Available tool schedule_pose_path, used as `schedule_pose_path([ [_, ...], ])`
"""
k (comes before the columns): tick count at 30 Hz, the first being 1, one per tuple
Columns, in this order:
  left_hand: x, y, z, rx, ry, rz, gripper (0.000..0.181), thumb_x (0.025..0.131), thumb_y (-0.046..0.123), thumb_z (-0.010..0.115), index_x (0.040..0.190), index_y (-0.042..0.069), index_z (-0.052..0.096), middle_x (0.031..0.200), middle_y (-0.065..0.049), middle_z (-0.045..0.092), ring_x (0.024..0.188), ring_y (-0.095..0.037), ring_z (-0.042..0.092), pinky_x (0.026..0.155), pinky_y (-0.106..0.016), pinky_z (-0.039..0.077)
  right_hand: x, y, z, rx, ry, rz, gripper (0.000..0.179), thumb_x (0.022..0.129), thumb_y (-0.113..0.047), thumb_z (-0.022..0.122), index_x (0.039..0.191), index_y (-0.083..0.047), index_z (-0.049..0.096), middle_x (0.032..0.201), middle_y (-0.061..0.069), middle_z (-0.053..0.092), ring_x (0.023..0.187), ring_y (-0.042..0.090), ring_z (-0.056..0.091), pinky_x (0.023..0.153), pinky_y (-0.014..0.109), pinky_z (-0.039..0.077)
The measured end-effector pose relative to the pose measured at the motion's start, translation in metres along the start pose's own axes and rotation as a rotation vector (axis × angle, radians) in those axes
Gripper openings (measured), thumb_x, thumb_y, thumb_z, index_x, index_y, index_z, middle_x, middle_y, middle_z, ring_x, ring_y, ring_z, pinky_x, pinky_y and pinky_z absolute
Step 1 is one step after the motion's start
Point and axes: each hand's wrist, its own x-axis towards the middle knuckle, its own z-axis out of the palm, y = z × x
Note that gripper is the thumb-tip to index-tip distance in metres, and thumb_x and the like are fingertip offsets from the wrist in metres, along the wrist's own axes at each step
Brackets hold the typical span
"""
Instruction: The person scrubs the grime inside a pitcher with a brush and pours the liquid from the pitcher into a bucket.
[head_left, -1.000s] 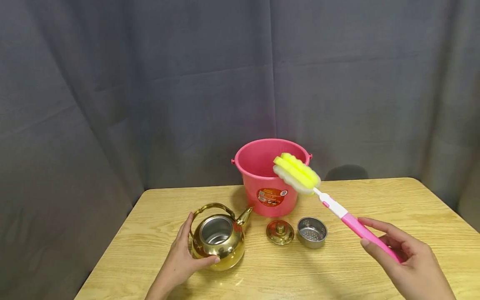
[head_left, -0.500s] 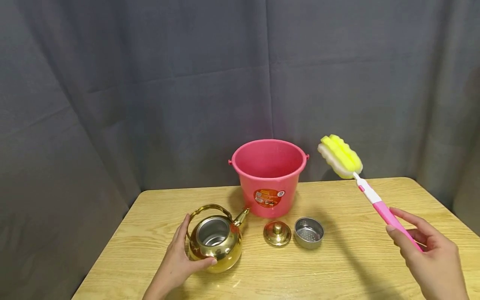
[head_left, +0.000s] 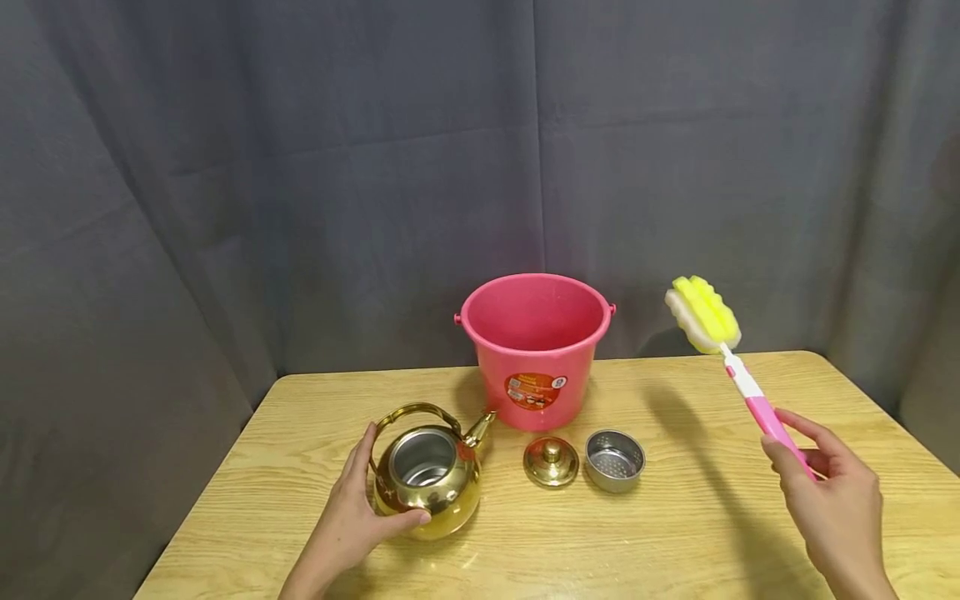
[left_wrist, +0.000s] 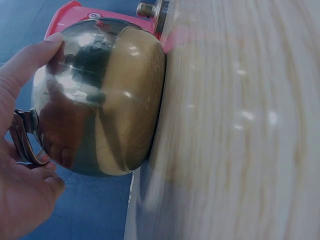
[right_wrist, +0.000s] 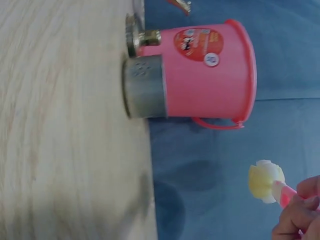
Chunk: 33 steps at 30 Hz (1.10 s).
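Note:
My left hand (head_left: 348,512) holds a gold kettle (head_left: 456,502) that stands lidless on the table. Its thumb presses the kettle's near side, while the fingers reach the arched handle at the left; the left wrist view shows them curled at that handle. The spout points toward the pink bucket (head_left: 573,375). At the right, my right hand (head_left: 832,492) grips the pink handle of a sponge bottle brush (head_left: 763,410). The brush's yellow and white sponge head (head_left: 705,315) tilts up to the left, raised above the table. In the right wrist view the sponge head (right_wrist: 265,181) is apart from the bucket.
A gold lid (head_left: 551,461) lies right of the kettle, knob up. Beside it stands a round metal strainer (head_left: 615,482) with a perforated bottom. The bucket is behind both, near the far edge of the wooden table (head_left: 517,558). A grey curtain (head_left: 360,233) hangs behind.
My right hand has moved the bottle brush to the right, from in front of the bucket to well beside it. The left hand keeps its hold on the kettle.

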Motion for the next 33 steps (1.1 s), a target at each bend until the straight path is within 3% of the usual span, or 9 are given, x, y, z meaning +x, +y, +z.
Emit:
schedule_pose_path([
  [10, 0.000, 0.000, -0.002, -0.011, -0.007, -0.016, 0.127, 0.063, 0.051, 0.088, 0.157, 0.022, 0.009, 0.157, -0.020, 0.018, 0.138, -0.046, 0.022, 0.103, -0.067, 0.027, 0.020, 0.017, 0.020, -0.109, 0.000, 0.112, 0.041, 0.091, -0.028, 0.067, 0.128, -0.012, 0.062, 0.062, -0.010, 0.058, 0.048, 0.010, 0.045, 0.039, 0.026, 0.033],
  [16, 0.001, 0.001, -0.001, -0.012, 0.000, -0.005, 0.127, 0.062, 0.051, 0.088, 0.157, 0.020, 0.010, 0.156, -0.020, 0.019, 0.138, -0.045, 0.023, 0.103, -0.066, 0.026, 0.027, 0.030, 0.027, -0.170, -0.028, 0.092, 0.040, 0.091, -0.028, 0.066, 0.127, -0.009, 0.063, 0.061, -0.008, 0.057, 0.048, 0.011, 0.045, 0.042, 0.030, 0.033],
  [23, 0.000, 0.001, -0.002, -0.014, 0.003, -0.014, 0.127, 0.062, 0.050, 0.089, 0.157, 0.021, 0.010, 0.156, -0.019, 0.020, 0.138, -0.045, 0.023, 0.103, -0.066, 0.026, 0.035, 0.043, 0.030, -0.266, -0.108, 0.014, 0.041, 0.094, -0.027, 0.061, 0.127, -0.003, 0.060, 0.064, 0.001, 0.057, 0.050, 0.014, 0.045, 0.043, 0.031, 0.034],
  [33, 0.000, 0.002, -0.001, -0.020, -0.014, -0.030, 0.127, 0.063, 0.050, 0.089, 0.157, 0.023, 0.008, 0.157, -0.019, 0.018, 0.138, -0.046, 0.021, 0.102, -0.067, 0.026, 0.042, 0.051, 0.032, -0.321, -0.205, 0.025, 0.043, 0.095, -0.025, 0.057, 0.128, 0.003, 0.056, 0.074, 0.009, 0.060, 0.058, 0.020, 0.047, 0.046, 0.032, 0.035],
])
